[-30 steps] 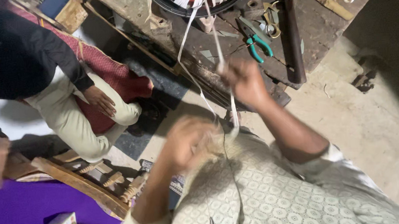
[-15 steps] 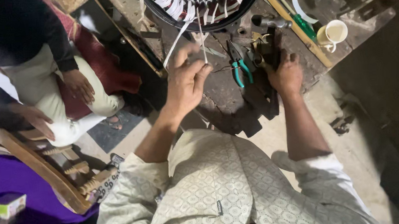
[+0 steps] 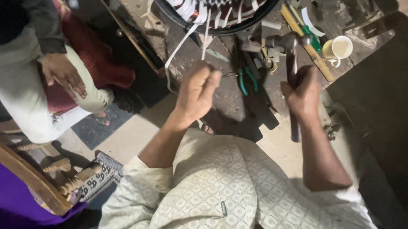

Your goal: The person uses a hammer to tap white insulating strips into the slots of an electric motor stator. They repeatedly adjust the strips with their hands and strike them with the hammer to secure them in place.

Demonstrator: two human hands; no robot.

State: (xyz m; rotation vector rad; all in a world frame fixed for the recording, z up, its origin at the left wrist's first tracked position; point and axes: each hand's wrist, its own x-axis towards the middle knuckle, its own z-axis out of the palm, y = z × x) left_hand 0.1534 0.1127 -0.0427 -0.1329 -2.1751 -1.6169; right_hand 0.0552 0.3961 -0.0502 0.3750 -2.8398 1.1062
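Head view, looking down over the person's patterned shirt. Right hand clenched round the shaft of a hammer; hammer head up, lying just below the rim of a large round motor stator w/ white tape strips hanging from its windings. Left hand raised in front of the workbench, fingers pinched together at a thin wire or strip end; what exactly is pinched is too small to tell. One white strip trails down from the stator toward that hand.

Btw. the hands: green-handled pliers lying on the bench, just left of the hammer shaft. Right of the hammer: a wooden stick, a green tool beside it, and a pale cup near the bench edge.

Far left: a second person, seated, hand resting on a knee, well apart from the work. Lower left: wooden chair frame over purple cloth.
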